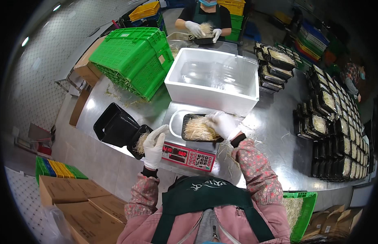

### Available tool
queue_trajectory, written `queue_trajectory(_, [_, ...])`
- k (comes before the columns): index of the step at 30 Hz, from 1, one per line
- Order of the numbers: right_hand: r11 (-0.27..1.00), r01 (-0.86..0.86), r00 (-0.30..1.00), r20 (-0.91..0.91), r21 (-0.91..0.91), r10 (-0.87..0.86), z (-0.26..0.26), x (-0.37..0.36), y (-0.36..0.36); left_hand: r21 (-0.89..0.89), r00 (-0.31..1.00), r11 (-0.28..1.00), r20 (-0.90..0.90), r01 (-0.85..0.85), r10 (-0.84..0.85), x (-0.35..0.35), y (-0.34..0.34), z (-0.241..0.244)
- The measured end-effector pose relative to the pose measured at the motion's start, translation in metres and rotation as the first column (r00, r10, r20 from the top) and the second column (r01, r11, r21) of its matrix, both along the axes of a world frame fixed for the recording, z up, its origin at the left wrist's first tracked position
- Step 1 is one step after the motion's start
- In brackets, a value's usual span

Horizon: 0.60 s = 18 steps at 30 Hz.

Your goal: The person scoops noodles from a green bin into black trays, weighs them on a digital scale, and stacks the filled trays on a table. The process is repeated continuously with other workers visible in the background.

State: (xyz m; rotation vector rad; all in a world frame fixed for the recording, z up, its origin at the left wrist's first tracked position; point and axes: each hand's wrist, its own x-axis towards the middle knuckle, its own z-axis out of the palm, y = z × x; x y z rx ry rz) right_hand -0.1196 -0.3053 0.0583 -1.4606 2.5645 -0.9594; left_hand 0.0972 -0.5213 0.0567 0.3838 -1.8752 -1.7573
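Note:
Gloved in white, my right hand point(224, 125) reaches over the right end of a black plastic tray point(185, 137) heaped with pale bean sprouts point(199, 128). Its curled fingertips touch the sprouts; whether they pinch any is hidden. The tray rests on the metal platform of a red-fronted digital scale point(189, 157), whose display is lit. My left hand point(154, 148), also gloved, is raised at the scale's left edge, thumb apart from the fingers and nothing visible between them. Just behind it, a second black tray point(134, 140) holds sprouts point(141, 143), beside a stack of empty black trays point(115, 125).
Beyond the scale stands a white foam box point(210, 97). A green crate point(131, 58) tilts at the left. Filled trays are stacked on the steel table point(277, 143) at right point(344, 131) and far right-centre point(275, 68). Opposite, a masked co-worker point(211, 18) handles sprouts over a tray.

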Motion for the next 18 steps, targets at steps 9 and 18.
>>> queue_trajectory(9, [0.999,0.031,0.987,0.158,-0.015,-0.029,0.030,-0.017,0.048,-0.134,0.991,0.983,0.038,-0.124,0.130,0.042,-0.065,-0.001])
queue_trajectory(18, [0.986,0.169,0.981,0.091,0.006,-0.169,0.015,-0.019,0.077,-0.823,0.986,0.553,0.165,0.127,0.019,-0.023,-0.054,0.023])
